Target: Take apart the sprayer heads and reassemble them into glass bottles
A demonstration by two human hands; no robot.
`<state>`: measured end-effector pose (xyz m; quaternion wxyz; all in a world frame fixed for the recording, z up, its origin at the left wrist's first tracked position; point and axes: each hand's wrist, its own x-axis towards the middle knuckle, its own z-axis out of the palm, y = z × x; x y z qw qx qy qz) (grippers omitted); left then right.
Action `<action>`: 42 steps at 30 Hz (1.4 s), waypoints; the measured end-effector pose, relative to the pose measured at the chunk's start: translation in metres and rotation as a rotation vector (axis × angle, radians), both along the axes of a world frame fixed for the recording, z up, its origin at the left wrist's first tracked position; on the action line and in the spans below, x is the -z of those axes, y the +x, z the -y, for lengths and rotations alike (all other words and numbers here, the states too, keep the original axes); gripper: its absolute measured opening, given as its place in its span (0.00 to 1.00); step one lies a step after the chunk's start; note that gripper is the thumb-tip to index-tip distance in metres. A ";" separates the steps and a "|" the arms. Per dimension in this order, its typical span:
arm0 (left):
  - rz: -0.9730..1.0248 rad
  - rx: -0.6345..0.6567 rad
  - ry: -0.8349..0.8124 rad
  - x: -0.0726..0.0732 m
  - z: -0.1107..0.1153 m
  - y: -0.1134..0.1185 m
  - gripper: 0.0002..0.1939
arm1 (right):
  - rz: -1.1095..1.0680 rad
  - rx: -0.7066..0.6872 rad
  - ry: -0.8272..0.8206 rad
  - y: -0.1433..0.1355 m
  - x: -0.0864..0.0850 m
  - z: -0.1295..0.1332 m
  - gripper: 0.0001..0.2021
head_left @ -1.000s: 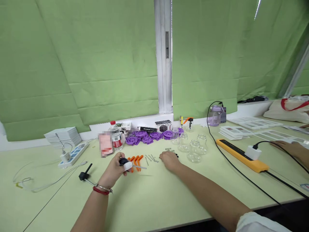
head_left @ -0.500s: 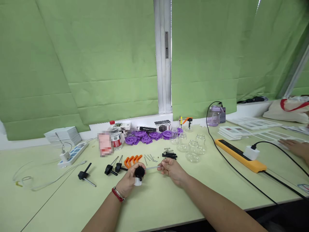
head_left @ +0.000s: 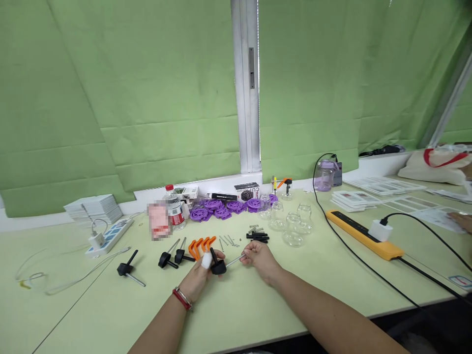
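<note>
My left hand (head_left: 199, 280), a white wrap on one finger and a red band at the wrist, is closed on a black cap (head_left: 219, 267) with a dark peg sticking up. A thin metal rod (head_left: 235, 260) runs rightward out of this cap. Its far end is pinched in the fingertips of my right hand (head_left: 261, 259). Three similar black caps with rods lie to the left, one of them apart from the others (head_left: 126, 269). Just beyond my hands are several orange angled handles (head_left: 202, 247), loose metal rods (head_left: 228, 240), black tubes (head_left: 257, 238) and small springs (head_left: 255, 228).
Glass jars (head_left: 293, 231) stand right of centre, purple plastic discs (head_left: 222, 212) and a bottle (head_left: 176, 211) behind. Power strips lie left (head_left: 120, 233) and right, the latter yellow (head_left: 363, 236) with a black cable. Another person's hand (head_left: 460, 220) is at the far right.
The black cap has turned in my left hand, so its peg now points up rather than down. The white-wrapped finger has swung upward. The other person's hand has drawn rightward.
</note>
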<state>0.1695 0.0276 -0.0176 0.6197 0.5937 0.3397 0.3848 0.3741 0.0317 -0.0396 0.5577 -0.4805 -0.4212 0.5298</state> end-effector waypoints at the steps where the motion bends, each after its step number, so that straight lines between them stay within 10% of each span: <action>1: 0.046 0.031 -0.084 -0.002 0.001 0.000 0.31 | 0.012 0.023 0.035 0.001 -0.001 0.000 0.09; 8: 0.034 0.157 -0.504 -0.013 0.004 -0.001 0.33 | 0.223 0.013 0.356 0.000 -0.005 0.005 0.07; 21: -0.401 -0.070 0.222 0.005 -0.007 0.003 0.12 | 0.141 -0.022 0.045 0.016 0.000 -0.004 0.07; 42: -0.455 -0.037 0.234 0.008 -0.010 0.002 0.13 | 0.105 -0.147 -0.060 0.022 0.008 -0.008 0.04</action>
